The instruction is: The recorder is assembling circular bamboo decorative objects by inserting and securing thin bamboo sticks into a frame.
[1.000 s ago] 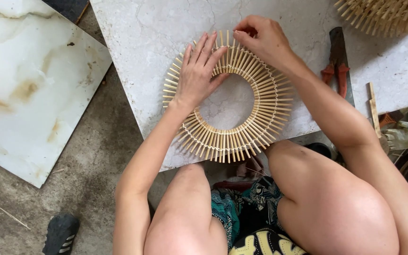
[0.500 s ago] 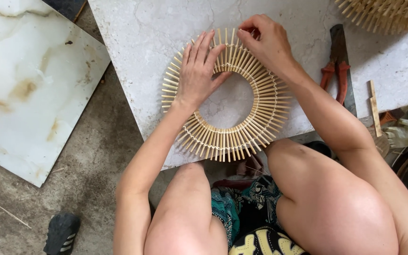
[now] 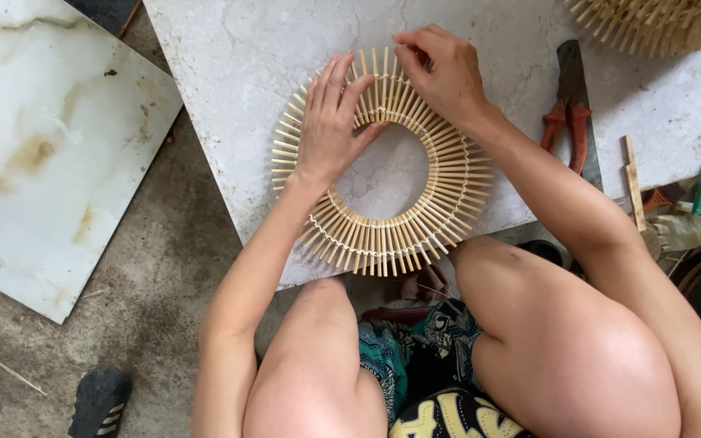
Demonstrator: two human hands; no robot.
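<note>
Pressing flat on bamboo ring [image 3: 383,235], left hand [image 3: 330,130] splayed; right hand [image 3: 440,73] pinches top slat.

A single camera on my head looks almost straight down, close over my work. My left hand [image 3: 330,130] and right hand [image 3: 440,73] sit in the upper middle of the view, on a pale grey stone slab [image 3: 229,65]. Below them, nearest the lens, my bare knees fill the bottom edge.
</note>
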